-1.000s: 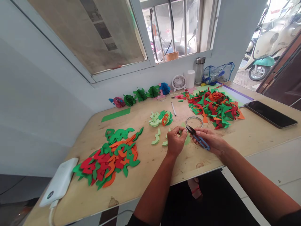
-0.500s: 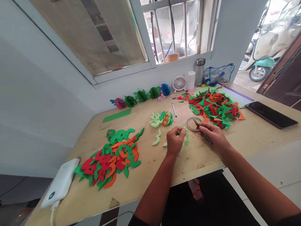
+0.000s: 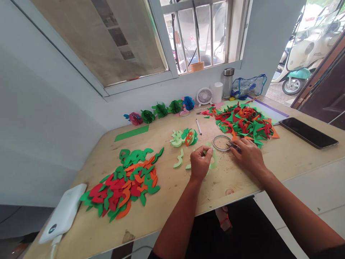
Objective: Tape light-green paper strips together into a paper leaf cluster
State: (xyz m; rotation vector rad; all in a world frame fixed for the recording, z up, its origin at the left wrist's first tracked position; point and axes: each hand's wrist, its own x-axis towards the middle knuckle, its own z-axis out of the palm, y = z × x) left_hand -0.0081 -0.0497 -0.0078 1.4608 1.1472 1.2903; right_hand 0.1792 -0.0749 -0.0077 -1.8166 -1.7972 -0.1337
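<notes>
Plain pale walls (image 3: 48,108) at left and behind, bordering a wooden tabletop (image 3: 171,187). Above it, a metal-barred window (image 3: 197,32) next to a larger brown-covered pane (image 3: 88,43). Bright daylight there and at right, past a dark brown door (image 3: 326,93). Pale floor tiles (image 3: 318,196) below.

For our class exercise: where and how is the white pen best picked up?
Probably by mid-barrel, pinching the white pen across its long sides, from above and slightly right: it is slim, lies flat on the table, and has paper cutouts close on its left.
</notes>
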